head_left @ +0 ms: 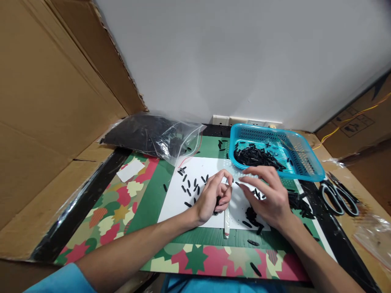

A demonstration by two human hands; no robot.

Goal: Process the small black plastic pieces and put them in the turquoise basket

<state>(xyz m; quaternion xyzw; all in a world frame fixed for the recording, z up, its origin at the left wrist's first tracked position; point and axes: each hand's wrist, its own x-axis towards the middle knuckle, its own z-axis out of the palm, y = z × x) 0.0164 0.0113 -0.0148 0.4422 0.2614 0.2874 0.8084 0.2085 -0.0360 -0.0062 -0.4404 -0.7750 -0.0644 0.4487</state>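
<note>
My left hand (215, 194) is over the white sheet of paper (171, 203), its fingers curled. Dark pieces show in its palm, partly hidden by the fingers. A slim white stick (227, 224) with a reddish end runs down from beneath this hand; whether the fingers touch it I cannot tell. My right hand (270, 197) is to the right, thumb and forefinger close together at a small black elongated piece (237, 184). More such pieces are scattered on the paper on both sides, with a dark clump (252, 215) below my right hand.
Behind my right hand stands a blue plastic basket (317, 173) holding many black pieces. A clear zip bag (146, 132) full of dark material lies at the back left. Scissors (337, 195) are at the right. Cardboard (61, 81) rises on the left, by a white wall (238, 61).
</note>
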